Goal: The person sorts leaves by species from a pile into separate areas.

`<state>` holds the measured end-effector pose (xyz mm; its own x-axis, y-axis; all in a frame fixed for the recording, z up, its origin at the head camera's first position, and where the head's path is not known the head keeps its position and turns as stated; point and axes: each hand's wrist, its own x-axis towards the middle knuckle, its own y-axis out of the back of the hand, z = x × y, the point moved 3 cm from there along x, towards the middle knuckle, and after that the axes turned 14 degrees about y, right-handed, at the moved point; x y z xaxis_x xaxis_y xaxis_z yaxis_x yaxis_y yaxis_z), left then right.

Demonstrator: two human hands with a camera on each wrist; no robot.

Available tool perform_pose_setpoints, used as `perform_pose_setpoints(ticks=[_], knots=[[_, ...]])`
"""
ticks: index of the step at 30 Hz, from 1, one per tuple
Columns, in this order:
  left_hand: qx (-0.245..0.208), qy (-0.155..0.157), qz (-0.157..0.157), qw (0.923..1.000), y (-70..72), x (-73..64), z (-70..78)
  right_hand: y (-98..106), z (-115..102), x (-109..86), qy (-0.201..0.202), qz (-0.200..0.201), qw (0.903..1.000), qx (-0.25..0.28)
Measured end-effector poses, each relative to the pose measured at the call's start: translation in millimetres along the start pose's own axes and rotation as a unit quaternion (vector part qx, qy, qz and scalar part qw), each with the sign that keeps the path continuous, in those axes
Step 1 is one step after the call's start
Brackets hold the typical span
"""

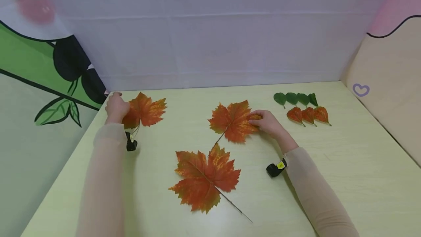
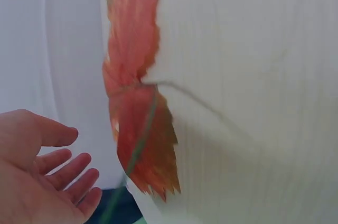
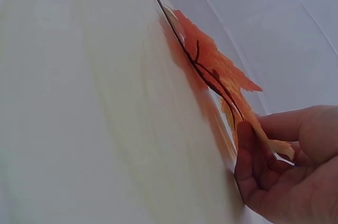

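At the table's far left corner, my left hand (image 1: pixel 116 107) is beside an orange artificial maple leaf (image 1: pixel 146 111). In the left wrist view, the thumb and fingers (image 2: pixel 60 182) are parted and loosely bent with nothing between them, and the leaf (image 2: pixel 142 134) stands apart from them. My right hand (image 1: pixel 271 125) pinches the right edge of a second maple leaf (image 1: pixel 230 120) between thumb and fingers; the right wrist view shows that leaf (image 3: pixel 211 65) along the tabletop. A third, larger maple leaf (image 1: pixel 204 178) lies in front, its thin stem pointing toward the lower right.
Several small green leaves (image 1: pixel 292 98) lie in a row at the back right of the pale table (image 1: pixel 342 178). Three small orange leaf-like pieces (image 1: pixel 308 115) sit just in front of them. A white cloth-like backdrop (image 1: pixel 213 46) rises behind the table, with painted panels either side.
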<state>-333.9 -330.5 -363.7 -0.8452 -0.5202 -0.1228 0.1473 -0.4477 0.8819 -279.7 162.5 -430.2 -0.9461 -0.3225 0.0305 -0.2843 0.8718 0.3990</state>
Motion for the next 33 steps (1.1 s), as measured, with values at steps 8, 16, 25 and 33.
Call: perform_pose_setpoints(ticks=[8, 16, 25, 33], knots=[[-0.045, -0.054, -0.001, 0.9976, -1.3, -29.4, 18.1, 2, -3, 0.5, -0.001, 0.002, 1.0, -0.007], [-0.046, -0.104, -0.064, 0.9915, -18.0, -78.0, 24.3, 1, -4, -0.4, -0.004, 0.0, 1.0, -0.005], [-0.037, -0.128, -0.148, 0.9799, -33.8, -137.2, 14.1, 0, -2, 0.3, 0.001, 0.0, 1.0, -0.006], [0.003, -0.177, -0.161, 0.9709, -42.9, -193.8, 8.5, 1, -2, 0.2, 0.006, 0.002, 0.9998, -0.017]])
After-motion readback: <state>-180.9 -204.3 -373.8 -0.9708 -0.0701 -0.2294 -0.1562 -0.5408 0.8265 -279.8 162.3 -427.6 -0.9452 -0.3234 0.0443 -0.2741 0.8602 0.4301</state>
